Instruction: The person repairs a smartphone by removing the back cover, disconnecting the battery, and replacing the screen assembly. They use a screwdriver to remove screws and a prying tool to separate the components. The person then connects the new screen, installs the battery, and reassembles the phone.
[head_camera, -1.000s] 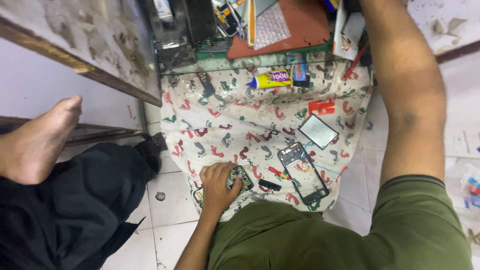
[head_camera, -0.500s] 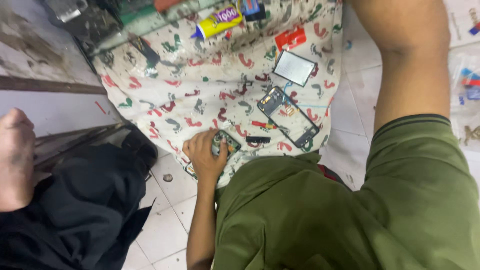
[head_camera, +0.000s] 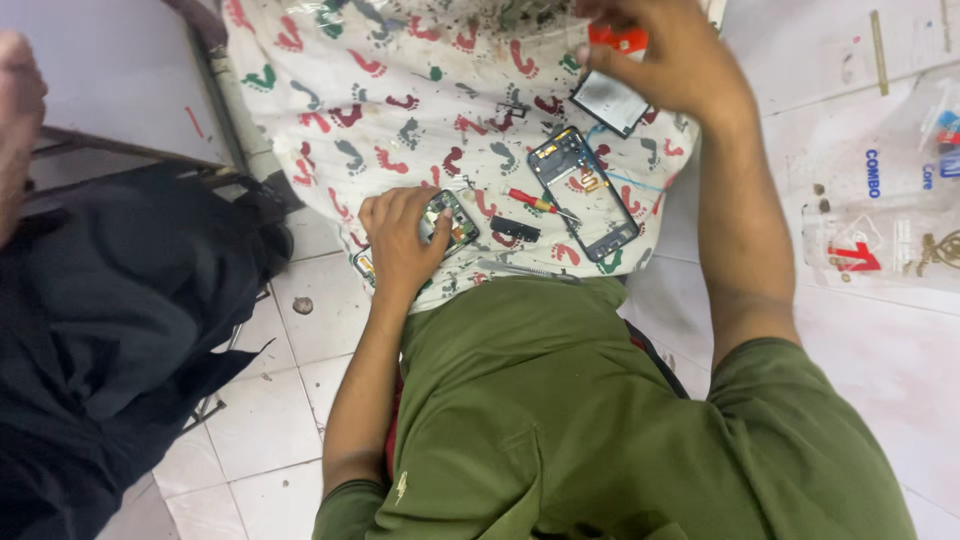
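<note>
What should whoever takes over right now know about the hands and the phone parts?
Left hand: clamped on a small board at the near edge of the printed cloth.
Right hand: at a red part, grip unclear; a flat panel lies beside it.
The phone frame, red-handled screwdriver and tweezers lie on the cloth.
Done: frame opened. Left: parts lie loose.
</note>
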